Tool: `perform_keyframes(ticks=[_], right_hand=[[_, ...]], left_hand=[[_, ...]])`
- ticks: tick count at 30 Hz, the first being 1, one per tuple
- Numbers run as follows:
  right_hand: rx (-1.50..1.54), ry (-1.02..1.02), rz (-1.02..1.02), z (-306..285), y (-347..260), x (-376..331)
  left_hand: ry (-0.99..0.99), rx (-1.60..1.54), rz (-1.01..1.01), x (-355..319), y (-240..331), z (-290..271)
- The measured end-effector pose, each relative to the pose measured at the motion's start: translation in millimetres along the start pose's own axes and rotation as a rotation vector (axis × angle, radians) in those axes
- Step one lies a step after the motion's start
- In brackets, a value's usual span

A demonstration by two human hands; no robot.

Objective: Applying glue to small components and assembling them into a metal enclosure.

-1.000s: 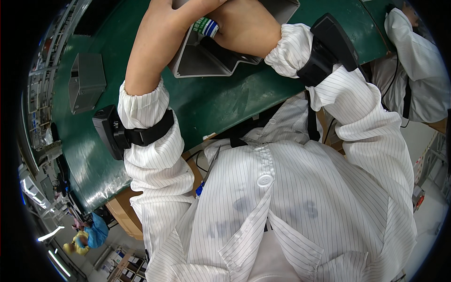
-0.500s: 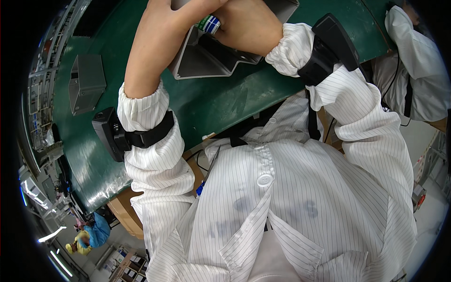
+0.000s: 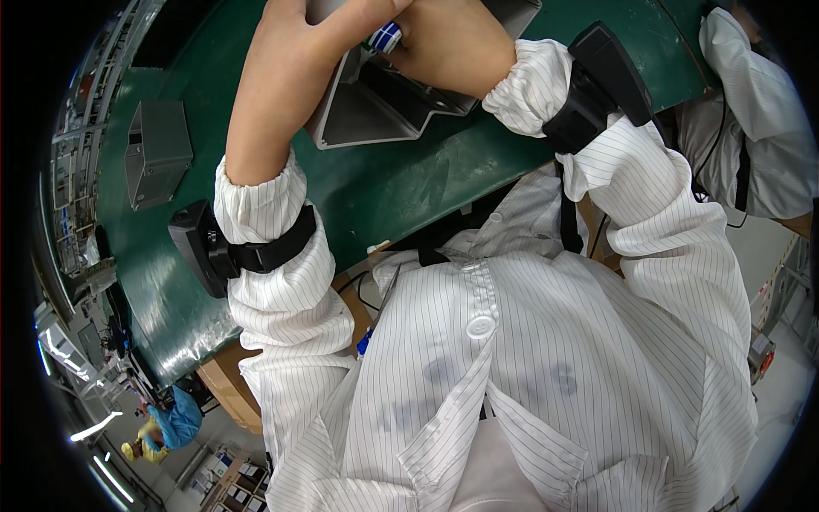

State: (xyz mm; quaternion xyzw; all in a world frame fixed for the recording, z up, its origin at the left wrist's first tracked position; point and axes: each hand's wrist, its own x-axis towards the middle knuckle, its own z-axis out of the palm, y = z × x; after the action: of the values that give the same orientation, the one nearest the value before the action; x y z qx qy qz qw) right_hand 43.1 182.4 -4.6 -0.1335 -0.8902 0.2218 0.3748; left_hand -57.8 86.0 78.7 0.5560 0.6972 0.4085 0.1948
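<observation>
Blue-and-white labelled cylinder (image 3: pixel 386 37) shifted upward | my right hand (image 3: pixel 439 38) curled round it | my left hand (image 3: pixel 297 32): fingers cropped, can't tell | I'd brace grey bent-metal bracket (image 3: pixel 363 121)

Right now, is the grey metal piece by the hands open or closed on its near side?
Open: the grey metal piece shows its shadowed inside beyond the near edge.

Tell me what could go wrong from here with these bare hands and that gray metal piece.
The bare left hand and right hand are close to the gray metal piece, so its thin edges might nick skin. The right cuff is also near it and might snag. The small striped cylinder by the right hand might slip; its grip is mostly hidden.
</observation>
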Motion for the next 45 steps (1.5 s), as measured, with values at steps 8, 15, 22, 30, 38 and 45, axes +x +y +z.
perform_keyframes(ticks=[8,15,22,30,38,45], right_hand=[[-0.028,-0.006,0.032,-2,-3,1],[-0.025,-0.023,0.075,-4,-3,1],[-0.080,-0.082,0.094,-5,1,1],[-0.034,0.003,0.187,0,3,1],[-0.135,-0.101,0.188,0,8,3],[-0.097,-0.123,0.243,-2,5,6]], left_hand=[[-0.035,-0.163,0.060,-4,-3,0],[0.002,-0.119,-0.029,-5,11,4],[0.000,-0.175,0.011,-8,9,8],[0.062,-0.105,-0.014,-7,5,14],[-0.050,-0.283,0.008,-5,0,4],[0.004,-0.320,-0.023,-11,11,12]])
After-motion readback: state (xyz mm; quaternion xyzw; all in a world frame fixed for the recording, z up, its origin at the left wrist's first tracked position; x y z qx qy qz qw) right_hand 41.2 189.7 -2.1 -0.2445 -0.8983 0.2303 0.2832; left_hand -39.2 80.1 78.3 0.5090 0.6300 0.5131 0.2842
